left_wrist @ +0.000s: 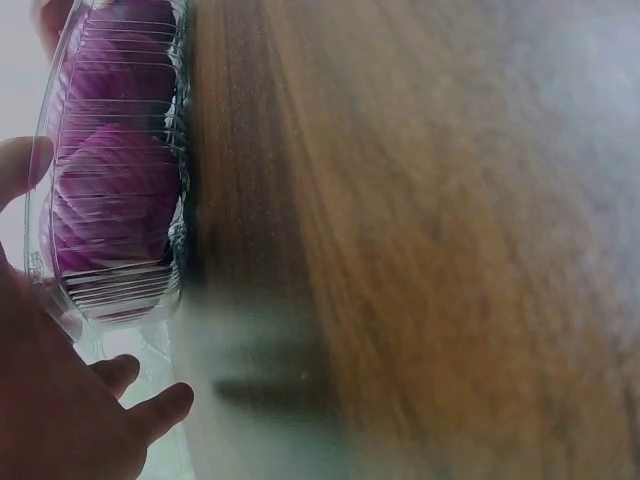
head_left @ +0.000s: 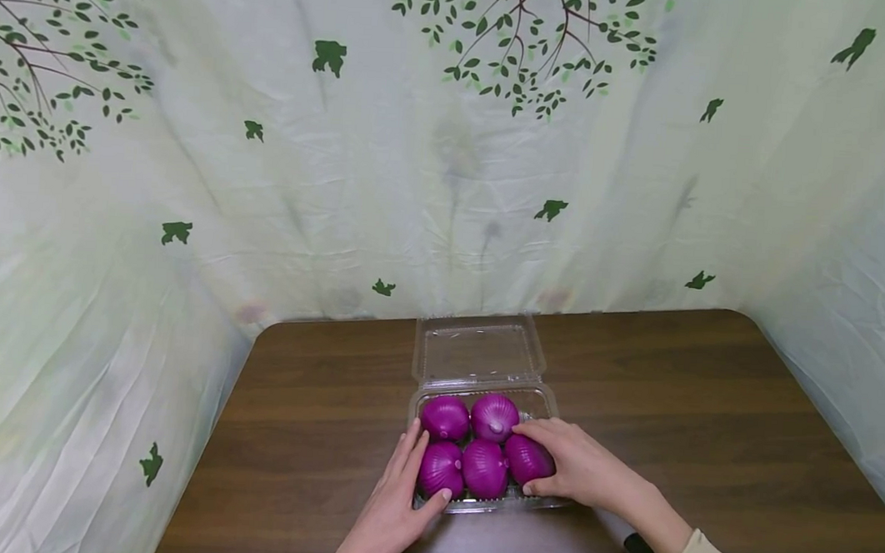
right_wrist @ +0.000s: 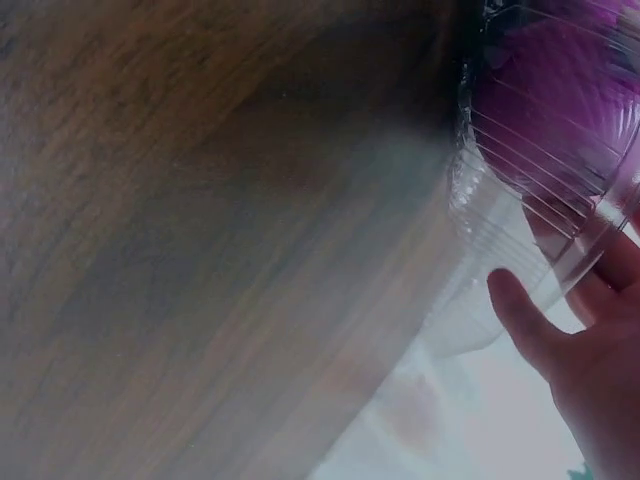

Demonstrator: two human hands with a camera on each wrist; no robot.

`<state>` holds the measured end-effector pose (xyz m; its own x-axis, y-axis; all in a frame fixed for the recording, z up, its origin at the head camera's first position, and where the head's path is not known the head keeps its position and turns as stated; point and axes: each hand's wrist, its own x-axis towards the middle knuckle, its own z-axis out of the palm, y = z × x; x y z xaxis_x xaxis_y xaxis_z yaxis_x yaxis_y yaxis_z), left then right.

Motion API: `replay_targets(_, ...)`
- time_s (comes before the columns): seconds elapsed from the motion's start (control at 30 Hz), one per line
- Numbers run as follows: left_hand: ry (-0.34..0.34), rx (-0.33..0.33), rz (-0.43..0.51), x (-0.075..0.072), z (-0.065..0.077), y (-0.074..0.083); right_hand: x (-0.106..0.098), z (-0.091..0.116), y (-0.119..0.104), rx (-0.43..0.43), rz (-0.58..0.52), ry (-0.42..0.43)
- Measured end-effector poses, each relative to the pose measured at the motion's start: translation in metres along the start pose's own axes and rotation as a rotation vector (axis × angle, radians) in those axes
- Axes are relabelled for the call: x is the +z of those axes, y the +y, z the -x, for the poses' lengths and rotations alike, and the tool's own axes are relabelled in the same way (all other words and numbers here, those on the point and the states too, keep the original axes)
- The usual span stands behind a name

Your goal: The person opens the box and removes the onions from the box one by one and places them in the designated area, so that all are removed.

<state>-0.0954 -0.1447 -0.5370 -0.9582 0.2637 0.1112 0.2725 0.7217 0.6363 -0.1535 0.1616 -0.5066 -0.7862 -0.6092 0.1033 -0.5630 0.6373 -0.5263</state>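
Several purple-red onions sit in a clear plastic clamshell container (head_left: 494, 505), two in its back row, others in front. My right hand (head_left: 583, 466) pinches the front-right onion (head_left: 530, 460) between its thumb and fingers. In the right wrist view this onion (right_wrist: 550, 105) shows through the ribbed wall, with one finger sticking out beyond the container. My left hand (head_left: 396, 504) rests along the container's left side, fingers fairly straight, thumb at the front-left corner. The left wrist view shows the left thumb (left_wrist: 22, 168) touching the rim; two fingertips stand off the wall.
The container's hinged lid (head_left: 479, 354) lies folded back toward the table's far edge. A brown wood-grain table (head_left: 314, 437) spreads around it. Behind and at both sides hangs a pale curtain (head_left: 357, 180) with leaf prints. A black device (head_left: 640, 552) sits at the right wrist.
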Motion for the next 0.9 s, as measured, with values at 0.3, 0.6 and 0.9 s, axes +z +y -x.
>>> replay_targets(0.3,-0.008,-0.013,-0.003,-0.001,0.000,0.001,0.000,0.004,-0.003,-0.038,0.046,0.099)
replay_targets(0.6,0.000,0.001,0.003,-0.002,0.001,0.001,-0.002,0.007,-0.007,-0.004,-0.031,0.240)
replay_targets(0.9,-0.001,-0.004,0.010,-0.002,0.000,0.001,-0.004,0.012,-0.017,0.101,-0.152,0.294)
